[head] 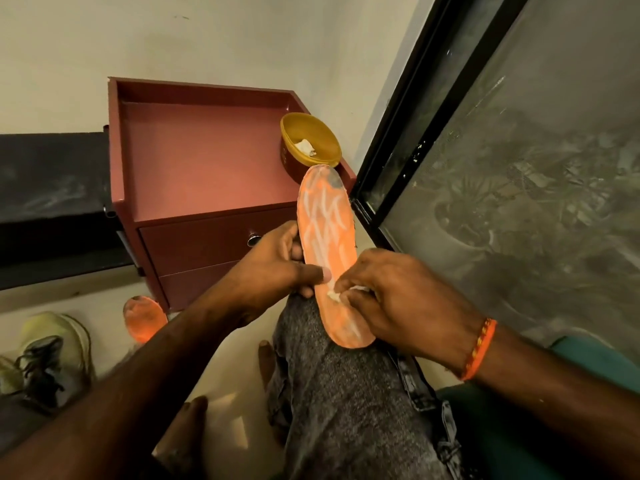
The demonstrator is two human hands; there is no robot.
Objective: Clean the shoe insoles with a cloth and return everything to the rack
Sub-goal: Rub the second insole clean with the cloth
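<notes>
**Insole propped on knee, long axis running away from body**

Orange insole (329, 237) propped on the right knee, heel end low and nearest the body, toe end raised and pointing away toward the yellow bowl (310, 147). Long axis close to straight away from the body, leaning slightly left at the top. Pale wipe streaks over the upper half; dark grime patch at the toe tip, apparently not yet cleaned.

Small white cloth (334, 295) bunched at the lower third of the insole, pinched under the fingertips of the right hand (398, 299), fingers curled round it. Left hand (273, 265) gripping the left edge at mid-length, thumb laid across the face, fingers behind; steadies the piece.

Key relation for the coming stroke: uncleaned toe lies up and away from the right hand, along the insole's own length. Likely calls for a push outward along that axis, left hand bracing against it. Right hand nearer the heel, left hand nearer the middle; neither near the toe.

Farther out: second orange insole (143, 320) on the floor by the base of the maroon cabinet (204, 161), well apart from both hands. Shoe (52, 355) on the floor at lower left. Bowl on the cabinet top, scrap of white material inside. Dark-framed window (519, 168) at right. Rack not identifiable with certainty.
</notes>
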